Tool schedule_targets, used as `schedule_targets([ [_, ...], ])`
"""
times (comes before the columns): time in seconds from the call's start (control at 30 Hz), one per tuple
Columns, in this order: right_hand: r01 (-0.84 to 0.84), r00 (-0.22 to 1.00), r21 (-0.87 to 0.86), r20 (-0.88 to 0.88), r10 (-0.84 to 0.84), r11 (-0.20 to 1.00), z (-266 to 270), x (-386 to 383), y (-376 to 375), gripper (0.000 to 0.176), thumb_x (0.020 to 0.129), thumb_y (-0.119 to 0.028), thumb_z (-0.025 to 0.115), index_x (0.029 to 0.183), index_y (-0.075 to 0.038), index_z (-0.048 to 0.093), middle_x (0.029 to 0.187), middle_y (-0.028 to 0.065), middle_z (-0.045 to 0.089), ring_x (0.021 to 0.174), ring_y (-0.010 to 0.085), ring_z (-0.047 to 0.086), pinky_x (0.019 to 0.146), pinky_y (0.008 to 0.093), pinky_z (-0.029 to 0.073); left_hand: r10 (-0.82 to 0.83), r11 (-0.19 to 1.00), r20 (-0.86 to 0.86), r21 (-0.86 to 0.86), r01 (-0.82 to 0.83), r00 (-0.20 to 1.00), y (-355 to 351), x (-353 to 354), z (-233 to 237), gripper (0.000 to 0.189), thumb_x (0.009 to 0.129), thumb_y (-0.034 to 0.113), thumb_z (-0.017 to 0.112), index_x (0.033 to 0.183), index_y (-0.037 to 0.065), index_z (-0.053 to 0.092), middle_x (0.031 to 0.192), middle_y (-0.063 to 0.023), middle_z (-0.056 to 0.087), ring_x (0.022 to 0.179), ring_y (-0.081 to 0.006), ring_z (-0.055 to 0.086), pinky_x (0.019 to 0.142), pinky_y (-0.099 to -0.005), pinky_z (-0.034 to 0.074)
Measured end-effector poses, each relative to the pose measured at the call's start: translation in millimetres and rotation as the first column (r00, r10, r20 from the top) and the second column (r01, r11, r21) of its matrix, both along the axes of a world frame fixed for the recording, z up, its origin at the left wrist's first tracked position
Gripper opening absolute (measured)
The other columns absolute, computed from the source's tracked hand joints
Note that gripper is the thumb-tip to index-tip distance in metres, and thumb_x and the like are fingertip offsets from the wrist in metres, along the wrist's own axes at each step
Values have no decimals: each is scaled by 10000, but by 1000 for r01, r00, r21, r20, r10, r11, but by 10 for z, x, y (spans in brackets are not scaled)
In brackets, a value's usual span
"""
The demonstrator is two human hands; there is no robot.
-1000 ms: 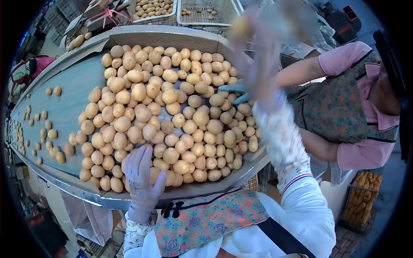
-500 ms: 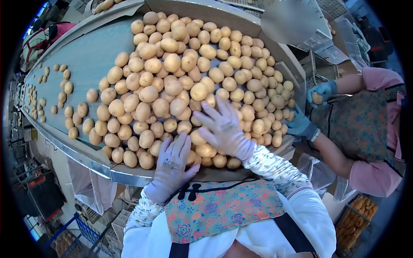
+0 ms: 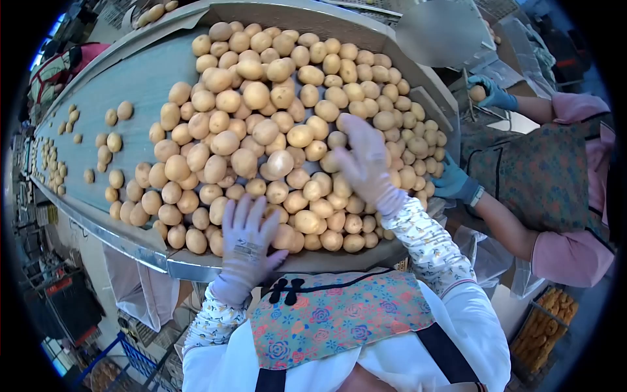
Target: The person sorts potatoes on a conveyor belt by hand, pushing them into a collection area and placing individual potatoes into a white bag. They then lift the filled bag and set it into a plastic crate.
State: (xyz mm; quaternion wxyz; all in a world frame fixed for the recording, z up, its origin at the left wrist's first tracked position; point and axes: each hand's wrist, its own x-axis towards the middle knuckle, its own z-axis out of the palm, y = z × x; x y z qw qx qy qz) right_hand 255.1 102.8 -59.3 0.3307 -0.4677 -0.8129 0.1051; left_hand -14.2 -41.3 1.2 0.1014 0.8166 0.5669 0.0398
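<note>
A dense spread of round, pale-brown potatoes (image 3: 256,95) covers the right part of a green conveyor belt (image 3: 153,75). My left hand (image 3: 247,245), in a thin whitish glove, rests on the potatoes beside the near metal edge, fingers spread and pointing away from me. Further right and deeper in the pile, my right hand (image 3: 367,162) lies over several potatoes in a matching glove. Its fingers are apart and slightly smeared by motion. Neither hand is wrapped round a potato, though the ones under the palms are hidden.
At the right, a co-worker's blue-gloved hand (image 3: 494,93) holds a potato, and the other gloved hand (image 3: 454,181) touches the pile's right end. A metal rim (image 3: 134,245) borders the belt. A plastic bag (image 3: 140,287) hangs below; a crate of potatoes (image 3: 545,326) stands lower right.
My right hand has moved up and right across the pile. My left hand has shifted slightly left. Potatoes at the belt's left have moved, and the co-worker's potato-holding hand has risen away from the pile.
</note>
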Motion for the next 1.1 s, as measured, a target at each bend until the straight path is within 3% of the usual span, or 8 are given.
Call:
schedule_targets([
  [0.1,-241,950,-52,189,247,969,-76,-402,-297,709,869,-455,711,1423,-47,540,1368,188,585,1330,361,520,1105,574,382,103,982,-29,162,-97,994,111,-28,84,820,743,582,800,1396,126,607,1475,-172,511,1431,-417,401,1192,-641,207],
  [0.2,-361,928,-39,86,363,932,-37,-515,-269,538,915,-323,702,1347,-17,604,1328,169,614,1214,359,608,1004,547,448,289,886,-21,386,-259,957,158,-124,65,657,834,340,767,1414,93,586,1472,-163,523,1418,-374,438,1205,-603,208],
  [0.27,-170,981,-204,55,184,964,86,-413,200,379,921,-230,681,1248,-40,655,1141,117,673,1067,313,652,879,482,501,274,898,32,349,-268,961,145,-174,93,683,800,336,785,1400,80,581,1446,-164,536,1402,-381,450,1196,-619,219],
  [0.33,82,996,68,34,-85,994,167,-400,766,233,931,-202,628,1143,-118,679,1042,119,686,963,310,652,841,448,507,195,930,108,297,-219,975,116,-162,106,690,784,355,787,1377,68,583,1416,-165,558,1368,-379,483,1197,-617,229],
  [0.4,283,853,-337,516,-75,898,342,-441,1239,319,926,-237,620,1229,-154,680,1154,119,709,1127,308,669,955,447,517,96,978,145,171,-120,985,47,-24,-12,707,789,384,790,1390,72,586,1463,-153,534,1396,-367,463,1206,-620,205],
  [0.7,326,786,-508,614,69,797,350,-595,1577,471,929,-278,679,1364,-121,589,1359,154,634,1269,293,627,967,456,563,144,947,229,251,-202,963,31,66,48,637,822,355,754,1382,92,604,1453,-133,557,1399,-364,462,1208,-613,184],
  [0.83,356,818,-480,575,-20,802,293,-672,1555,428,919,-246,664,1313,-105,576,1195,171,706,1171,339,679,971,483,537,180,927,262,277,-253,948,26,67,109,597,828,300,741,1373,93,611,1457,-128,559,1399,-360,465,1203,-599,196],
  [1.1,273,794,-384,608,19,882,164,-497,1564,428,898,-163,668,1322,-138,617,1317,163,606,1236,360,609,1002,461,531,142,937,343,256,-237,929,-46,180,112,552,825,239,747,1346,101,628,1439,-114,574,1415,-345,461,1210,-589,206],
])
